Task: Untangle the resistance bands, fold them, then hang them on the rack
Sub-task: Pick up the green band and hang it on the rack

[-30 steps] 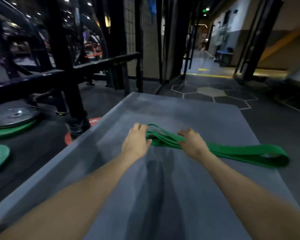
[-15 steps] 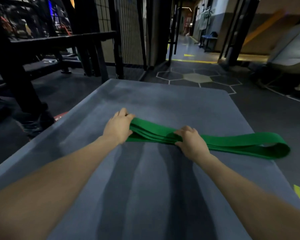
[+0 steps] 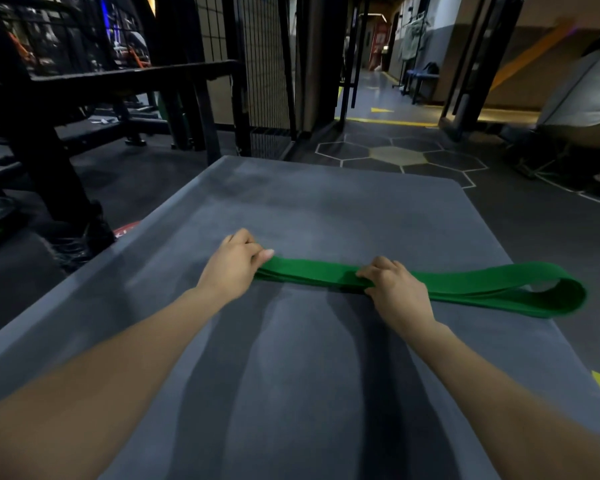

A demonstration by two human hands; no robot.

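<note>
Head view: both hands grasp a green resistance band (image 3: 465,287) lying flat on a grey padded platform (image 3: 309,393).

Its long axis runs left to right across the platform, tilted slightly so the right end sits a little nearer the camera. That right end forms an open loop close to the platform's right edge; the left end disappears under the left hand (image 3: 234,263), whose fingers curl over the layered strands with the thumb on top. Curled fingers of the right hand (image 3: 394,289) pinch the band near its middle. Several layers are stacked between the hands. A black metal frame (image 3: 49,161) stands on the floor to the left.
</note>
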